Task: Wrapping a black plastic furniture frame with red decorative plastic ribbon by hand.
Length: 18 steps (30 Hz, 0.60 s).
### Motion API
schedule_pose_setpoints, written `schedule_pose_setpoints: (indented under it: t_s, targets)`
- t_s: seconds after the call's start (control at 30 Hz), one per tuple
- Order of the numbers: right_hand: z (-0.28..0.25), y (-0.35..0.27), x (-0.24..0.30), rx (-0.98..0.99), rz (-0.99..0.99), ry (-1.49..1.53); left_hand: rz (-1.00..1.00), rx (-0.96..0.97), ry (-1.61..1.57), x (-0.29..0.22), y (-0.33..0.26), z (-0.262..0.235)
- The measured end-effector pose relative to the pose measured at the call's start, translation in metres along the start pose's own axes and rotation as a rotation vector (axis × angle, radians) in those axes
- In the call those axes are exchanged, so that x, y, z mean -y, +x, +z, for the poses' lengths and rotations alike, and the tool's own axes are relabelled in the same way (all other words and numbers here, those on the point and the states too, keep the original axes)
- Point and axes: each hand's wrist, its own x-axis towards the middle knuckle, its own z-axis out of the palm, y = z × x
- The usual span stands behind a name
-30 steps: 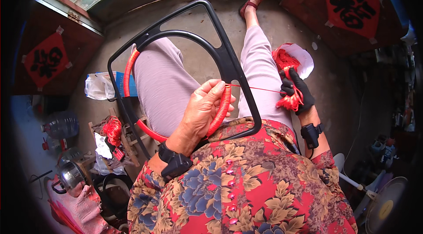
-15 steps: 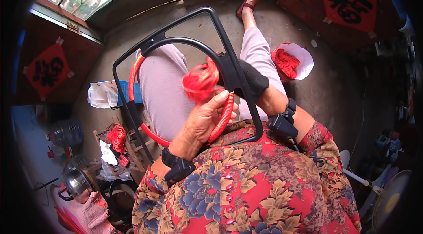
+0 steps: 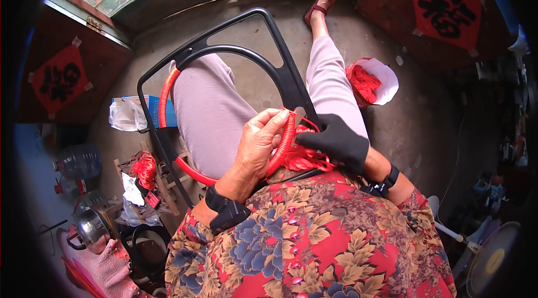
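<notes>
A black frame (image 3: 143,93) with a ring inside it lies tilted across my lap. Red cord (image 3: 166,96) is wound tightly around parts of the ring, leaving bare black stretches between. My bare left hand (image 3: 256,144) is closed on the near right wrapped part of the ring, thumb and fingertips pinching at the top end of the winding. From there a single strand runs to my right hand (image 3: 339,142), which wears a black glove. That hand is closed on a loose bundle of red cord (image 3: 307,159), just right of the ring; its fingertips are partly hidden.
A white-lined bucket (image 3: 386,82) of red cord stands on the floor at right. At left are a blue box (image 3: 168,110) with a plastic bag, a small wooden stool (image 3: 159,177) carrying more red cord, and a metal pot (image 3: 92,229). A fan (image 3: 493,261) stands at lower right.
My right hand has come from behind the frame to the right side of the ring, bringing the cord bundle nearer my body. A strand now shows between my hands. The left hand stays at the ring.
</notes>
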Motion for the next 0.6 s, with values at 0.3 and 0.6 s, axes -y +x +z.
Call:
schedule_pose_setpoints:
  t_s: [0.3,0.6]
  targets:
    - [-0.041,-0.012,-0.042,0.17,-0.037,0.595,-0.068,0.014,0.043,-0.007,-0.003,0.007]
    - [-0.113,0.023,-0.106,-0.153,-0.132,0.774,-0.098,0.102,0.025,-0.008,-0.003,0.012]
